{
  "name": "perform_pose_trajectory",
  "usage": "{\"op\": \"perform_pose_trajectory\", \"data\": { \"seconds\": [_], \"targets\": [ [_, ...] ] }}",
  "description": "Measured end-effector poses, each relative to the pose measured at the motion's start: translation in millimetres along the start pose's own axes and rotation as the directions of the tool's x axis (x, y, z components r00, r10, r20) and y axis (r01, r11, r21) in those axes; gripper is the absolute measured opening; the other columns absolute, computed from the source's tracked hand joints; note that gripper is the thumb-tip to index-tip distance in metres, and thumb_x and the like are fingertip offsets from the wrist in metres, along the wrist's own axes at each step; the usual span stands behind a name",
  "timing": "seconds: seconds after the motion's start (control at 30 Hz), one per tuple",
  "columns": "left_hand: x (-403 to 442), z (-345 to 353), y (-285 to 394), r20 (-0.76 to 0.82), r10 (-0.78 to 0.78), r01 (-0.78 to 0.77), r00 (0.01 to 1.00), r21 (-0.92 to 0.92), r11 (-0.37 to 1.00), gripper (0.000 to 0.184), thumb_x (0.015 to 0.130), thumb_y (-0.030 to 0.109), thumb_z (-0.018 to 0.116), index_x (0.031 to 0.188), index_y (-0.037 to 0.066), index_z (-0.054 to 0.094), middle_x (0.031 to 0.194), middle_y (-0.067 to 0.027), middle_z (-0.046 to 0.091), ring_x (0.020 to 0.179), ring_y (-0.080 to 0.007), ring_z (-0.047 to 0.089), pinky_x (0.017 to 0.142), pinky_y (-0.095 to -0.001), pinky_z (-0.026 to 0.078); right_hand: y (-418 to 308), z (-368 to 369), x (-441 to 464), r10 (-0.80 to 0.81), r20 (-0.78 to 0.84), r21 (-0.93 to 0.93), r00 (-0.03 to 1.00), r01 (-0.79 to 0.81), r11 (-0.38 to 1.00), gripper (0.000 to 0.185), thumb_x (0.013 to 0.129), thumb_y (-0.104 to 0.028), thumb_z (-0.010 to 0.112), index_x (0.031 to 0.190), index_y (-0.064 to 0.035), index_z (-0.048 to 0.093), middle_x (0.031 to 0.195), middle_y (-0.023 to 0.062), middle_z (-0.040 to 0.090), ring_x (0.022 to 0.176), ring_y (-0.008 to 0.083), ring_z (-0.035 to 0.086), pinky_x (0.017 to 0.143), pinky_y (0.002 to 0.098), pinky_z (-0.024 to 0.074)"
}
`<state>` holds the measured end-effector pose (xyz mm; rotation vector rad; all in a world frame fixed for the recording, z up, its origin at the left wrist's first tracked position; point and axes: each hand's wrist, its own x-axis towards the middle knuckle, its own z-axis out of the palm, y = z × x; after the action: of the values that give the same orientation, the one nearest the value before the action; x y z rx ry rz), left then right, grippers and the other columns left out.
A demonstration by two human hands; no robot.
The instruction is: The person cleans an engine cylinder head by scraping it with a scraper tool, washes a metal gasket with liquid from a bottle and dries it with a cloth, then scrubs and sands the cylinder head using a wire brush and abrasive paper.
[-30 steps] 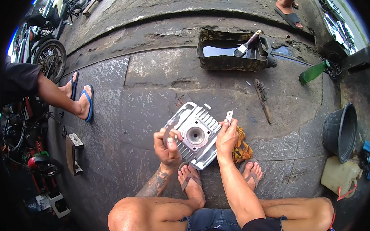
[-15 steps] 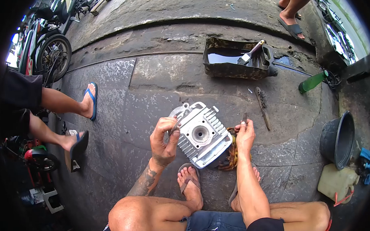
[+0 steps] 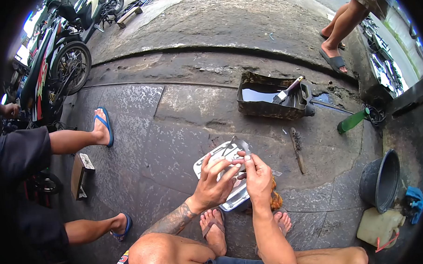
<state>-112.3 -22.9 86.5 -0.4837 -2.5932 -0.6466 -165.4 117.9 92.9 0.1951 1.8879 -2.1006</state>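
A finned metal cylinder head (image 3: 204,165) lies on the ground between my feet, largely covered by my hands. Above it, my right hand (image 3: 258,177) pinches a thin, grey, curved gasket (image 3: 241,146) between thumb and forefinger. My left hand (image 3: 214,181) meets it from the other side, fingers bent and tips at the gasket's lower edge. A narrow flat metal strip (image 3: 277,173) shows beside my right hand; whether that hand holds it too is hidden. Orange-brown cloth-like material (image 3: 275,200) sits by the cylinder head's right side.
Ahead stands a cut-open black container (image 3: 271,110) of liquid with a paintbrush (image 3: 287,91) in it. A dirty brush (image 3: 297,150), green bottle (image 3: 353,121), black bucket (image 3: 381,179) and pale jerrycan (image 3: 379,227) are to the right. People's legs and a motorcycle (image 3: 69,67) are at the left.
My right hand has moved left and my left hand right, so they now meet over the cylinder head. The gasket has come across with my left hand. The view has tilted up slightly.
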Motion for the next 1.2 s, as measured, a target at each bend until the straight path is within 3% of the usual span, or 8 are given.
{"op": "perform_pose_trajectory", "data": {
  "seconds": [0.13, 0.2, 0.27, 0.57, 0.67, 0.8, 1.0, 1.2],
  "targets": [
    [-2, -7, 7, -0.248, -0.122, 0.102, 0.961, -0.091, 0.991, 0.062, 0.081, 0.023, 0.074, 0.135, 0.005, 0.049, 0.128, -0.0146, 0.052, 0.120, -0.0283, 0.051, 0.110, -0.0468, 0.035, -19, -1, -3, -0.067, -0.075, -0.169, 0.995, 0.054, 0.984, 0.024, 0.100, -0.015, 0.053, 0.101, 0.0026, 0.069, 0.085, 0.0103, 0.074, 0.072, 0.0099, 0.068, 0.059, 0.0245, 0.0519],
    [11, -11, 6, 0.145, -0.597, 0.485, 0.789, -0.744, 0.459, 0.065, 0.089, 0.031, 0.070, 0.138, 0.000, 0.040, 0.134, -0.0173, 0.046, 0.118, -0.0258, 0.055, 0.104, -0.0422, 0.043, -14, 7, -6, -0.150, -0.043, -0.242, 0.988, 0.136, 0.961, 0.021, 0.098, -0.013, 0.056, 0.099, 0.0036, 0.068, 0.082, 0.0126, 0.073, 0.071, 0.0124, 0.068, 0.061, 0.0273, 0.0522],
    [19, -7, -2, 0.266, -0.633, 0.473, 0.727, -0.862, 0.180, 0.047, 0.101, 0.032, 0.053, 0.130, -0.004, 0.047, 0.118, -0.0176, 0.060, 0.100, -0.0226, 0.065, 0.089, -0.0353, 0.053, -11, 14, -8, -0.333, 0.066, -0.294, 0.941, 0.337, 0.894, 0.019, 0.097, -0.012, 0.058, 0.099, 0.0040, 0.068, 0.076, 0.0121, 0.071, 0.069, 0.0139, 0.068, 0.062, 0.0291, 0.0520],
    [10, -20, -10, 0.464, -0.641, 0.400, 0.611, -0.880, -0.255, 0.048, 0.103, 0.041, 0.044, 0.105, -0.001, 0.068, 0.099, -0.0094, 0.071, 0.095, -0.0158, 0.063, 0.088, -0.0304, 0.047, -14, 0, -5, -0.175, 0.364, 0.164, 0.915, 0.122, 0.979, 0.030, 0.101, -0.020, 0.053, 0.101, 0.0061, 0.067, 0.075, 0.0082, 0.068, 0.073, 0.0127, 0.064, 0.070, 0.0259, 0.0501],
    [14, -24, -1, 0.464, -0.679, 0.412, 0.569, -0.875, -0.253, 0.046, 0.104, 0.041, 0.044, 0.106, 0.002, 0.069, 0.099, -0.0079, 0.071, 0.098, -0.0157, 0.063, 0.087, -0.0295, 0.046, -6, -5, 1, -0.121, 0.393, 0.159, 0.912, 0.062, 0.985, 0.033, 0.102, -0.024, 0.051, 0.096, 0.0046, 0.065, 0.074, 0.0072, 0.066, 0.073, 0.0132, 0.062, 0.071, 0.0263, 0.0485],
    [8, -14, -6, 0.209, -0.758, 0.594, 0.618, -0.755, 0.276, 0.039, 0.103, 0.033, 0.050, 0.103, 0.000, 0.069, 0.095, -0.0073, 0.071, 0.079, -0.0101, 0.059, 0.072, -0.0250, 0.046, -5, 13, 3, -0.196, 0.061, -0.068, 0.979, 0.200, 0.977, 0.026, 0.093, -0.022, 0.067, 0.102, 0.0016, 0.068, 0.085, 0.0079, 0.071, 0.079, 0.0123, 0.064, 0.073, 0.0261, 0.0494],
    [6, -12, 1, 0.248, -0.761, 0.504, 0.600, -0.855, 0.119, 0.033, 0.101, 0.029, 0.054, 0.100, -0.001, 0.068, 0.081, -0.0039, 0.067, 0.071, -0.0081, 0.057, 0.064, -0.0223, 0.045, -3, 16, -8, -0.067, 0.079, -0.024, 0.995, 0.069, 0.997, 0.022, 0.092, -0.020, 0.069, 0.090, 0.0019, 0.070, 0.071, 0.0031, 0.067, 0.066, 0.0064, 0.056, 0.061, 0.0227, 0.0439],
    [9, -25, 3, 0.489, -0.654, 0.360, 0.577, -0.871, -0.333, 0.033, 0.101, 0.032, 0.054, 0.094, 0.001, 0.063, 0.077, -0.0031, 0.062, 0.071, -0.0114, 0.060, 0.068, -0.0245, 0.050, -12, 12, -14, -0.138, 0.235, 0.183, 0.962, 0.095, 0.979, 0.030, 0.095, -0.024, 0.064, 0.085, 0.0036, 0.072, 0.072, 0.0047, 0.068, 0.065, 0.0077, 0.058, 0.060, 0.0221, 0.0439]
  ]
}}
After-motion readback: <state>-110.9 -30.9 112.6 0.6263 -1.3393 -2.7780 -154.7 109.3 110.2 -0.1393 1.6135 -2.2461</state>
